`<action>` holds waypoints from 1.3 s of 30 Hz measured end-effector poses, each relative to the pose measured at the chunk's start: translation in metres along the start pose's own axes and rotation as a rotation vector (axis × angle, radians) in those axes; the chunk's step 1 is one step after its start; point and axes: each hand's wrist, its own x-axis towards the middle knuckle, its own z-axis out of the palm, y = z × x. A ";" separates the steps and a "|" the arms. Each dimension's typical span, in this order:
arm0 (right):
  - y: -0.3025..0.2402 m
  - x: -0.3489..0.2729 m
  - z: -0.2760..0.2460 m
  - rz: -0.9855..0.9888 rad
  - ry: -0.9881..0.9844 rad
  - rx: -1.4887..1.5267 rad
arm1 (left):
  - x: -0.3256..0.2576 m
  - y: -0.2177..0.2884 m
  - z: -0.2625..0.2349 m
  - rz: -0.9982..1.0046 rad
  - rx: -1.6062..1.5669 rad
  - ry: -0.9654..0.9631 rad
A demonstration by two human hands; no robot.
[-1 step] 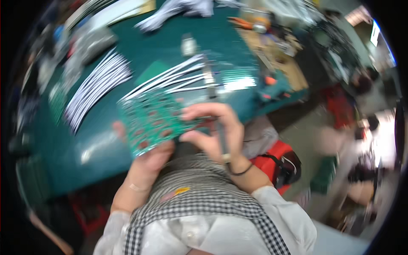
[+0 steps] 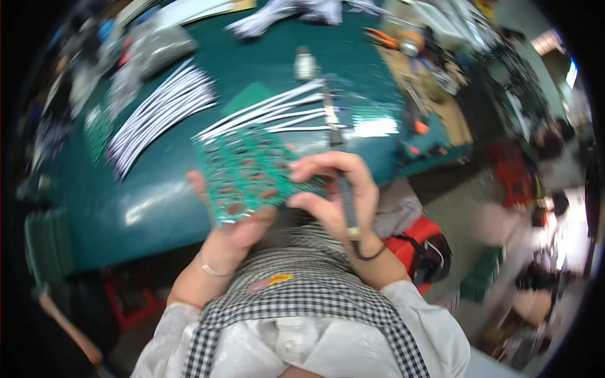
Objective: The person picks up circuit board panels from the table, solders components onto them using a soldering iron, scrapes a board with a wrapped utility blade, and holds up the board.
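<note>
My left hand (image 2: 241, 232) grips a green circuit board panel (image 2: 247, 173) with several round holes, its palm below and fingers at the far-left edge. My right hand (image 2: 353, 189) has a soldering iron (image 2: 347, 205) lying across it, the metal shaft pointing away from me. The thumb and forefinger of that hand curl at the panel's right edge; blur hides whether they pinch it. Several white wires (image 2: 277, 108) stretch behind the panel toward the iron's shaft. Left of them lies a larger bundle of white wires (image 2: 165, 114) on the green table (image 2: 164, 217).
A small whitish bottle (image 2: 305, 66) stands beyond the wires. More white wires (image 2: 283, 16) lie at the far edge. Plastic bags (image 2: 154, 53) and another green board (image 2: 96, 132) are at the left. Orange-handled pliers (image 2: 382, 38) and other tools cover a brown board (image 2: 435, 94) at right.
The whole scene has shifted right in the picture, and the wires look sharper. Both hands keep their holds on the panel and the soldering iron.
</note>
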 end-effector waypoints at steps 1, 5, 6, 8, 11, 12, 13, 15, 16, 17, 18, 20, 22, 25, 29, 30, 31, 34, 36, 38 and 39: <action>0.004 -0.002 0.005 0.035 -0.056 0.108 | -0.006 0.001 -0.014 -0.025 -0.131 -0.100; 0.011 -0.005 0.014 0.031 -0.151 0.149 | -0.020 0.001 -0.006 0.053 0.003 0.043; 0.010 -0.007 0.016 0.031 -0.127 0.146 | -0.022 0.000 -0.004 0.061 0.033 0.040; 0.009 -0.007 0.017 0.034 -0.101 0.145 | -0.024 0.000 -0.003 0.067 0.064 0.041; 0.008 -0.005 0.017 -0.004 -0.102 0.112 | -0.026 -0.001 -0.007 0.045 0.082 0.005; 0.008 -0.005 0.018 -0.004 -0.103 0.113 | -0.025 -0.001 -0.008 0.055 0.085 -0.031; 0.008 -0.004 0.018 -0.006 -0.099 0.119 | -0.025 -0.001 -0.009 0.066 0.089 -0.067; 0.008 -0.003 0.018 -0.010 -0.093 0.119 | -0.024 0.000 -0.006 0.067 0.080 -0.028; 0.007 -0.003 0.018 -0.015 -0.093 0.104 | -0.023 0.000 -0.005 0.071 0.071 0.013; 0.007 -0.003 0.016 -0.019 -0.089 0.097 | -0.023 0.000 -0.004 0.072 0.076 0.017; 0.007 -0.002 0.014 -0.019 -0.086 0.104 | -0.022 -0.001 -0.003 0.055 0.064 0.011; 0.007 -0.002 0.013 -0.014 -0.078 0.115 | -0.021 -0.001 -0.004 0.041 0.052 0.006; 0.006 -0.002 0.014 -0.006 -0.079 0.119 | -0.021 -0.001 -0.010 0.046 0.087 -0.138; 0.007 -0.003 0.014 -0.002 -0.077 0.119 | -0.021 -0.001 -0.011 0.055 0.103 -0.116; 0.007 -0.004 0.012 0.003 -0.086 0.123 | -0.019 -0.003 -0.007 0.078 0.160 -0.048; 0.006 -0.005 0.011 0.004 -0.086 0.125 | -0.019 -0.002 -0.009 0.071 0.141 -0.107; 0.006 -0.005 0.011 -0.006 -0.093 0.127 | -0.019 -0.002 -0.011 0.063 0.122 -0.166; 0.005 -0.007 0.008 -0.016 -0.097 0.120 | -0.021 -0.006 0.010 0.086 0.316 0.064; 0.004 -0.008 0.008 -0.016 -0.102 0.118 | -0.022 -0.006 -0.001 0.087 0.245 0.015; 0.002 -0.009 0.008 -0.041 -0.114 0.109 | -0.023 -0.007 -0.003 0.082 0.172 -0.034; 0.002 -0.009 0.007 -0.037 -0.111 0.107 | -0.023 -0.008 0.002 0.099 0.230 -0.008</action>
